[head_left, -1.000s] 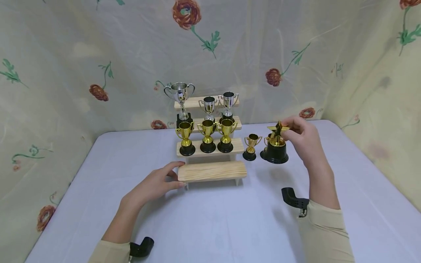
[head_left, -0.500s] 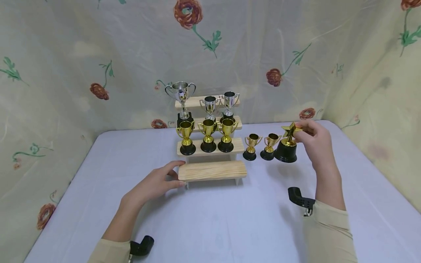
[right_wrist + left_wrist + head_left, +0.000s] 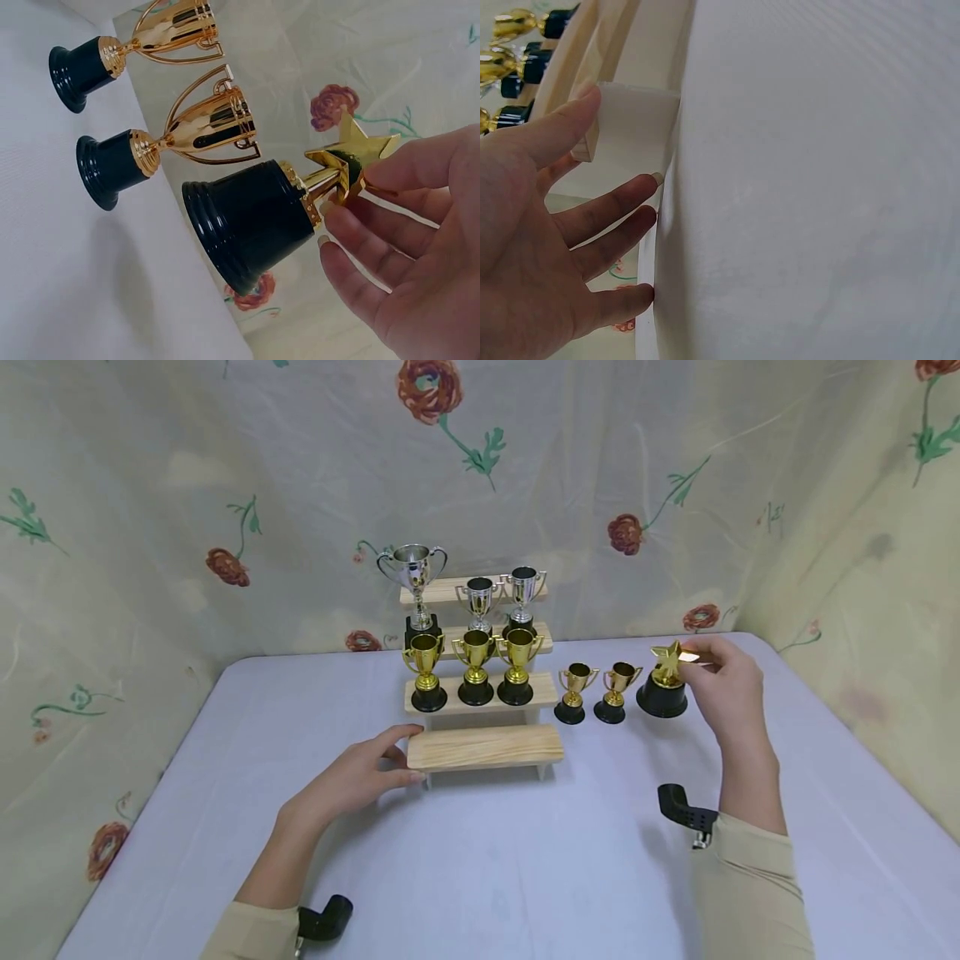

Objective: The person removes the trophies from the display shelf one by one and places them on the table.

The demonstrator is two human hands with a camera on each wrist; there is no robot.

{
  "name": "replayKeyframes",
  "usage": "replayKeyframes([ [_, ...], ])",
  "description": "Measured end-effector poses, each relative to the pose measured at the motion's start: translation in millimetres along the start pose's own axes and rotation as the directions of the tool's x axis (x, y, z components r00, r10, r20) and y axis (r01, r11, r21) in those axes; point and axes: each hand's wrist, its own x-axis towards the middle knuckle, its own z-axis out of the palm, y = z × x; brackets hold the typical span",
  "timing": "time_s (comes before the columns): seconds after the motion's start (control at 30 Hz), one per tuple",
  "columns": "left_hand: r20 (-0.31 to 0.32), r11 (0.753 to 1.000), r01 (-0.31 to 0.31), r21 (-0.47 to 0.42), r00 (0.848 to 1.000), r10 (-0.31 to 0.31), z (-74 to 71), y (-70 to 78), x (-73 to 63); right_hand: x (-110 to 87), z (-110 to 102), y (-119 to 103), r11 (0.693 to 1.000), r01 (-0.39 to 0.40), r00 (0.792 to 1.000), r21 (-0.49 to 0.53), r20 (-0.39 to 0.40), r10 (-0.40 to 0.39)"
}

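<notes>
My right hand pinches a gold star trophy by its star top. In the right wrist view its black base is tilted and looks raised off the cloth. Two small gold cup trophies, the nearer one and another, stand upright to its left. My left hand grips the left end of the lowest board of a wooden tiered stand, thumb in front and forefinger behind; its other fingers are spread. Gold cups line the tier above. Silver cups stand higher up.
A table with a white cloth lies under everything. Floral fabric hangs behind the table and along its sides. Black wrist mounts stick out from both sleeves.
My right hand has carried the star trophy to the right and slightly back, baring the second small gold cup. The star has turned. My left hand stays on the stand.
</notes>
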Motion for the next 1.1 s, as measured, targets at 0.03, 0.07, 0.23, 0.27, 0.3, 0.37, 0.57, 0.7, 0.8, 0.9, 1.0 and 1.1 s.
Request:
replayKeyframes([
  [0.03,0.000,1.000,-0.002,-0.001,1.000,0.002,-0.1,-0.1,0.0,0.3,0.3,0.5,1.000,-0.009,1.000,-0.005,0.000,0.009],
  [0.07,0.001,1.000,-0.003,-0.002,1.000,0.003,-0.2,0.0,0.0,0.6,0.6,1.0,1.000,-0.018,1.000,-0.009,-0.001,0.018],
  [0.23,0.002,1.000,-0.001,-0.003,1.000,0.001,-0.3,-1.0,0.0,2.5,4.0,3.3,0.997,-0.070,0.997,-0.008,0.020,0.070],
  [0.27,0.001,1.000,-0.002,-0.004,1.000,0.002,-0.1,-1.4,0.3,2.8,4.6,3.8,0.997,-0.082,0.996,-0.002,0.027,0.082],
  [0.3,0.001,1.000,-0.002,-0.004,1.000,0.002,0.0,-1.8,0.6,3.1,5.3,4.6,0.996,-0.094,0.995,0.002,0.034,0.094],
  [0.37,0.001,1.000,-0.003,-0.005,1.000,0.003,0.3,-2.7,1.3,3.9,6.1,6.9,0.994,-0.111,0.993,0.023,0.050,0.110],
  [0.57,0.001,1.000,-0.001,0.002,1.000,0.001,0.7,-4.2,2.4,7.6,10.3,17.5,0.986,-0.124,0.990,0.110,0.087,0.114],
  [0.7,0.002,1.000,0.007,0.004,1.000,-0.007,0.7,-4.7,2.5,9.7,17.2,22.0,0.980,-0.129,0.987,0.151,0.117,0.112],
  [0.8,0.004,1.000,0.010,0.002,1.000,-0.010,0.9,-5.2,1.9,9.9,22.3,23.1,0.981,-0.140,0.984,0.137,0.126,0.123],
  [0.9,0.002,1.000,0.005,0.002,1.000,-0.005,1.0,-5.8,1.8,9.7,25.4,23.1,0.978,-0.163,0.981,0.126,0.130,0.147],
  [1.0,0.000,1.000,-0.003,0.003,1.000,0.003,1.0,-6.1,2.4,9.4,27.1,23.6,0.974,-0.184,0.977,0.134,0.138,0.165],
  [1.1,-0.001,1.000,-0.006,0.004,1.000,0.006,0.7,-5.8,2.5,9.6,28.4,25.7,0.970,-0.201,0.973,0.140,0.142,0.181],
])
